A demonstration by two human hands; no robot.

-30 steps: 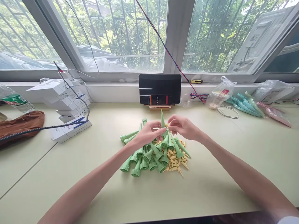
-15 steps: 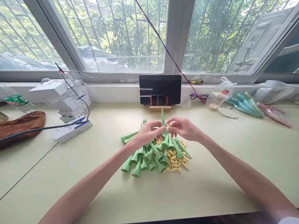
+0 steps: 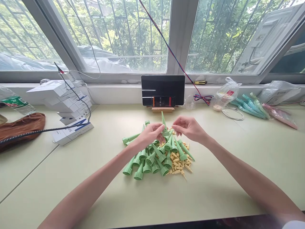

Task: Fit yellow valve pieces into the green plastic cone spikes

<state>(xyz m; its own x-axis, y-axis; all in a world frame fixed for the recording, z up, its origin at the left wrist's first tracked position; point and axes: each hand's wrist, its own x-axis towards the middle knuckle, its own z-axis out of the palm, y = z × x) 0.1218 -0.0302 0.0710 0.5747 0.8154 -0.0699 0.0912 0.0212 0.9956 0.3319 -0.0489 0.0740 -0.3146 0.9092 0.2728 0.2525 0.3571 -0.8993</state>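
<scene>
1. From my station I see a green plastic spike (image 3: 163, 122): pale green, matte, a slim cone that widens to a broader collar at its base.
2. Its long axis stands nearly upright, tip up and leaning slightly to the left, collar down. It is held above the near pile, in front of the phone stand.
3. My left hand (image 3: 152, 133) has it pinched between thumb and fingers low on the cone, with no gap around it.
4. My right hand (image 3: 189, 128) is just beside it, thumb and fingertips drawn together; I cannot tell whether a small piece sits between them.
5. Below, I have other green spikes (image 3: 151, 159) heaped on the table (image 3: 152, 203), many with hollow collars facing me and tips away; a few at the right point toward me.
6. Small yellow nozzles (image 3: 177, 165) lie loose at the heap's right, pointing every way.
7. Beyond stand a phone (image 3: 164, 101) on a cardboard stand (image 3: 163, 110) and a black tablet (image 3: 163, 86) behind it.
</scene>
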